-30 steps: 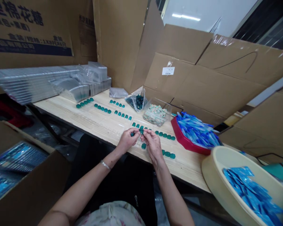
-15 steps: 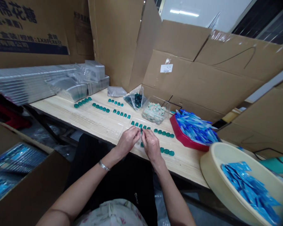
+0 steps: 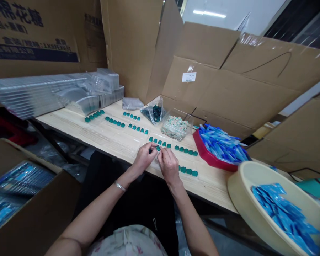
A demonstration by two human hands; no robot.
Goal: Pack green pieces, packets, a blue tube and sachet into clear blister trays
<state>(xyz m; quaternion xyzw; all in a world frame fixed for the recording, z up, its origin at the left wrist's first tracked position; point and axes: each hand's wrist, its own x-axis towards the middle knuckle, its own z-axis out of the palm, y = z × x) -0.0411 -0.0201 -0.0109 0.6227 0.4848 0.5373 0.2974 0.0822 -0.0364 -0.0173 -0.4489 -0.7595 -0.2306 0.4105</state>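
Note:
My left hand (image 3: 144,157) and my right hand (image 3: 168,164) meet fingertip to fingertip over the near edge of the wooden table (image 3: 114,140). Both pinch small teal pieces (image 3: 157,148) held between them. Rows of the same teal pieces (image 3: 186,151) lie on the table around the hands, some in clear plastic trays. More teal pieces (image 3: 188,171) sit just right of my right hand.
A red tray (image 3: 206,156) of blue packets, a cream bowl (image 3: 245,209) of blue sachets, a clear tub of pale bits (image 3: 176,127) and a bag of dark pieces (image 3: 155,113) stand to the right. Stacked clear trays (image 3: 50,93) lie far left. Cardboard walls surround.
The hands stay together over the same spot, shifting slightly left and nearer; the fingers keep working the teal pieces. The view has drifted a little.

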